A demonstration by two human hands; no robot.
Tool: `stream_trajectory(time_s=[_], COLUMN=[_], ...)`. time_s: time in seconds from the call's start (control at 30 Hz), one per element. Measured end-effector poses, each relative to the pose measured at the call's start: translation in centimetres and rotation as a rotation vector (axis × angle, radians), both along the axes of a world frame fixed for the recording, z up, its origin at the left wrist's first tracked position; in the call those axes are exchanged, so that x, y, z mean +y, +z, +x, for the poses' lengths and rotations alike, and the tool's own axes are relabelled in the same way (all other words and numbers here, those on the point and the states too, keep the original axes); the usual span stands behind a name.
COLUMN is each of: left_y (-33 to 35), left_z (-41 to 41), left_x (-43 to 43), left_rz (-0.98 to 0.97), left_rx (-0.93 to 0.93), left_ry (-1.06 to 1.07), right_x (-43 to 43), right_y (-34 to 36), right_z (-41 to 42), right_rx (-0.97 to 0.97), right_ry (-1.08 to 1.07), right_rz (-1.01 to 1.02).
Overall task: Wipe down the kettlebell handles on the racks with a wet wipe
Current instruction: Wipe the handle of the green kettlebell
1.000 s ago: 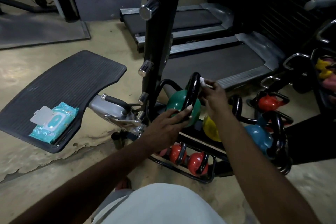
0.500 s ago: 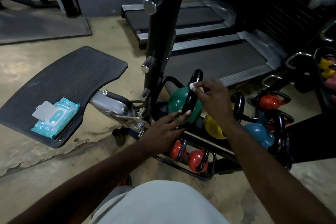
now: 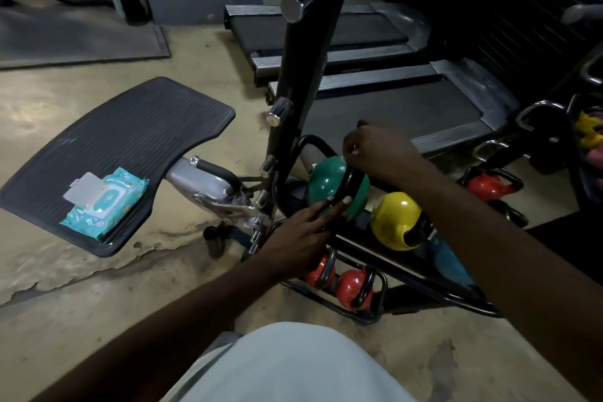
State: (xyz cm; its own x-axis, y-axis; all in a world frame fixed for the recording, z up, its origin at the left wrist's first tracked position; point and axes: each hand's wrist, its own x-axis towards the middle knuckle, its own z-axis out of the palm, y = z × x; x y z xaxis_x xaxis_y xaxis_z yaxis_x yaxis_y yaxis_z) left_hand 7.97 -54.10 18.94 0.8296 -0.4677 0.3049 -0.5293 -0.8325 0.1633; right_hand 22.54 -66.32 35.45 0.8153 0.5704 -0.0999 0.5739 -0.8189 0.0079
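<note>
A green kettlebell (image 3: 324, 181) with a black handle (image 3: 348, 184) sits on the upper shelf of a low black rack (image 3: 421, 274). My right hand (image 3: 375, 148) is curled over the top of that handle, a sliver of white wet wipe (image 3: 354, 149) showing at its fingers; the rest of the wipe is hidden. My left hand (image 3: 301, 233) lies lower, straight fingertips touching the handle's base and the green ball. A yellow kettlebell (image 3: 396, 220) and a blue one (image 3: 448, 259) sit beside it, and two red ones (image 3: 350, 284) on the lower shelf.
A teal wet-wipe pack (image 3: 104, 206), flap open, lies on a black ribbed platform (image 3: 130, 140) to the left. A black upright post with chrome pegs (image 3: 293, 75) rises just behind the rack. Treadmills (image 3: 408, 101) stand beyond, and more kettlebells (image 3: 489, 186) at right.
My right hand has slid from the handle's side up and over its top, covering most of the wipe. My left hand's fingers stay against the green kettlebell. The view has shifted slightly.
</note>
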Motion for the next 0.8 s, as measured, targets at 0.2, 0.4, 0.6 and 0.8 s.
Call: stream_trajectory(time_s=[0.2, 0.4, 0.6, 0.8], left_y=[1.1, 2.0, 1.4, 0.6], left_z=[0.3, 0.1, -0.2, -0.2], left_x=[0.6, 0.9, 1.3, 1.5], left_rz=[-0.004, 0.109, 0.083, 0.011], left_rx=[-0.077, -0.247, -0.096, -0.117], left_ry=[-0.049, -0.037, -0.021, -0.053], right_x=[-4.7, -2.4, -2.8, -3.2], right_y=[-5.4, -7.4, -6.0, -3.1], right_z=[-5.0, -6.0, -6.3, -6.4], right_rx=[0.29, 0.756, 0.604, 0.009], right_ry=[-0.473, -0.785, -0.769, -0.329], right_rz=[1.14, 1.859, 1.658, 0.645])
